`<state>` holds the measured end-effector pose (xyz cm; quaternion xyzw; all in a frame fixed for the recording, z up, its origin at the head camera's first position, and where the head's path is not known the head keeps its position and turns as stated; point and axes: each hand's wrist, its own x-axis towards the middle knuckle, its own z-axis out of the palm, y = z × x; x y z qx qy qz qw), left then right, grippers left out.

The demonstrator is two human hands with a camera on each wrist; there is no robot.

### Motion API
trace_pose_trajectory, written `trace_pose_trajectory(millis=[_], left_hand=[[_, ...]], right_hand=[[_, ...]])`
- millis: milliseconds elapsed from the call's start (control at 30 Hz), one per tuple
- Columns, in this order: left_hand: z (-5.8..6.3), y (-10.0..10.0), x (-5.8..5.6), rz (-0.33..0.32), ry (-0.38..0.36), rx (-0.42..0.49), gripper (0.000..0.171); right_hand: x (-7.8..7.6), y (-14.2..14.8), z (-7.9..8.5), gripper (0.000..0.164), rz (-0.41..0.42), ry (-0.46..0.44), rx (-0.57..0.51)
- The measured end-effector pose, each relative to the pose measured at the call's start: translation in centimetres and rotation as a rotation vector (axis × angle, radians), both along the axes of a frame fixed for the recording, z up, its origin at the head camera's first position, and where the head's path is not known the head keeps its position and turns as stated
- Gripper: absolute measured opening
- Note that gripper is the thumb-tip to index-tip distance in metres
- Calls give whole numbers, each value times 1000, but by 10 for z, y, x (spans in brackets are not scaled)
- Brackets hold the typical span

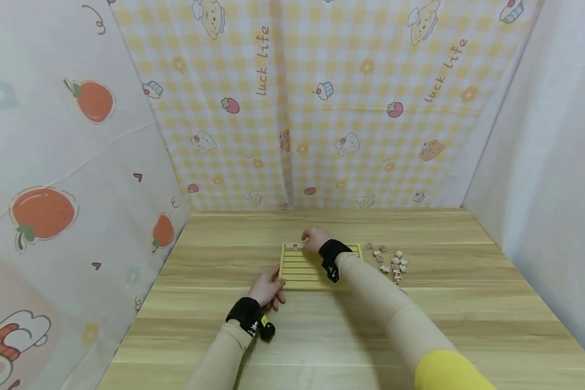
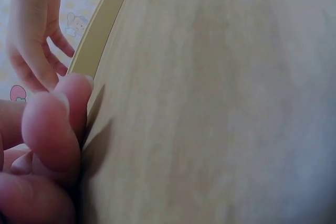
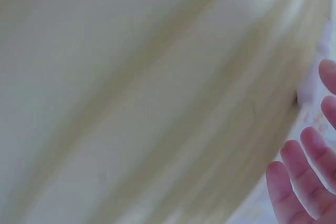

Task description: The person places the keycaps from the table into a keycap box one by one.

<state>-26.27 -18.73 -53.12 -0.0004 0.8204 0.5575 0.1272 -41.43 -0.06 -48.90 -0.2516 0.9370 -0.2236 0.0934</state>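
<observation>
A yellow ridged board [image 1: 302,269] lies flat on the table. At its left edge my left hand [image 1: 267,288] grips the rim, thumb on the near left corner; its curled fingertips [image 2: 52,124] press against the board's side [image 2: 100,30] in the left wrist view. My right hand [image 1: 317,239] reaches over the top row, its fingertips beside a small pale tile [image 1: 300,246]. Another pale tile [image 1: 290,246] sits in that row's left corner. In the right wrist view the fingers [image 3: 299,169] are extended and apart, with nothing seen between them.
To the right of the board, several loose small tiles [image 1: 396,261] lie scattered on the wooden table [image 1: 443,303]. A patterned cloth [image 1: 322,108] hangs behind the table's far edge, and more cloth [image 1: 78,179] closes off the left side. My right forearm crosses the board's right part.
</observation>
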Motion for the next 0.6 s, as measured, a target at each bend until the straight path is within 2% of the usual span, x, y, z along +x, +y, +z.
trace_pose_trajectory(millis=[200,300,500,600], left_hand=[[1,-1,2,4,-6,5,62],[2,-3,3,12,-7,5,63],[2,-2,5,10,-5,22,62],[1,0,5,5,1,28,62]], right_hand=[[-16,56,10,24,-36,31,15],[-19,90,17,24,-64,35,46],[-8,143,20,26,-107,-52,112],[-1,157,16,29,-98,-26,126]])
